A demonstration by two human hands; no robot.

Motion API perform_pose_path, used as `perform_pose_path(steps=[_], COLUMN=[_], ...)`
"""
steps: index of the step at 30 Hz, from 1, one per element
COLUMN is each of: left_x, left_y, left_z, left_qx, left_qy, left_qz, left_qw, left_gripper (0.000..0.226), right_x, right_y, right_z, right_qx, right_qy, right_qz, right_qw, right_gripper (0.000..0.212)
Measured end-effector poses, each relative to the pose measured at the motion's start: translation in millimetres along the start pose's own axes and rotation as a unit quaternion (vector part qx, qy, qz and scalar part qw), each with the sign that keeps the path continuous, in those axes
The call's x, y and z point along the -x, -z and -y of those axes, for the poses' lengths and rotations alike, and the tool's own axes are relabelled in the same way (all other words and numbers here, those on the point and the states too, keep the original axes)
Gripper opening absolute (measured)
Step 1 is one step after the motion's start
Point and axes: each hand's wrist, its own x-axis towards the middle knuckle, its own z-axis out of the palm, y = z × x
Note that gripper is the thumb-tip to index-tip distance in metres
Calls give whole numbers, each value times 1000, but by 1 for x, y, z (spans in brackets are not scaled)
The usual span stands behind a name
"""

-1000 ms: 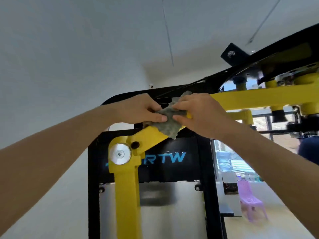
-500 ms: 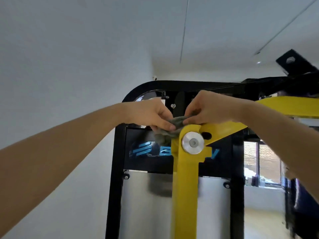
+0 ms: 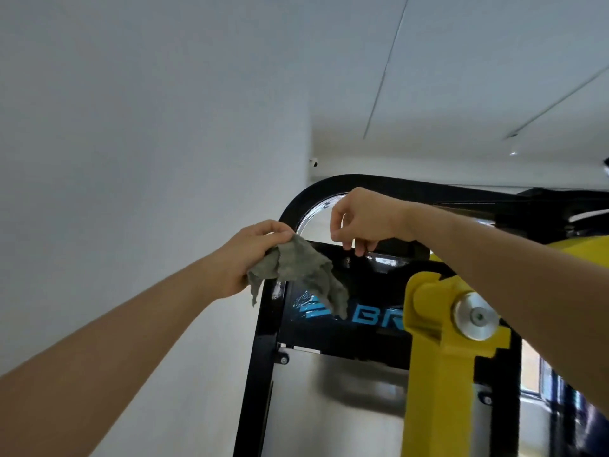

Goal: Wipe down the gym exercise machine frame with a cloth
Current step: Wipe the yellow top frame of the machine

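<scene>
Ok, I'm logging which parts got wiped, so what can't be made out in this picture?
Head view only.
The logo: letters after BR are behind the yellow arm; the cloth overlaps its left end.
The frame: its foot is cut off by the bottom edge, its upper right hidden by the right forearm.
The right hand: whether its fingertips touch the frame is unclear.

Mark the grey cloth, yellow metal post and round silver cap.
crumpled grey cloth [image 3: 296, 268]: head view, middle fold.
yellow metal post [image 3: 435, 407]: head view, mid shaft.
round silver cap [image 3: 476, 316]: head view, centre.
</scene>
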Motion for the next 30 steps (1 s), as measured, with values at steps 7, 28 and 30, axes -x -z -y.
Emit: perform_pose_path(steps=[7, 28, 30], left_x=[-4, -96, -116], left_y=[-1, 19, 15], left_z=[-14, -35, -42], left_qx=[-42, -170, -159], left_qy=[24, -51, -75], left_qz=[-38, 22, 21], left_qw=[998, 984, 984], left_gripper=[16, 32, 23], right_x=[-14, -68, -73], right_y=[-47, 59, 64], right_z=[36, -72, -86], right_qx=[-75, 46, 33], right_qy=[60, -6, -44], right_qz=[39, -127, -189], right_qw=[995, 991, 980], right_gripper=[54, 8, 5])
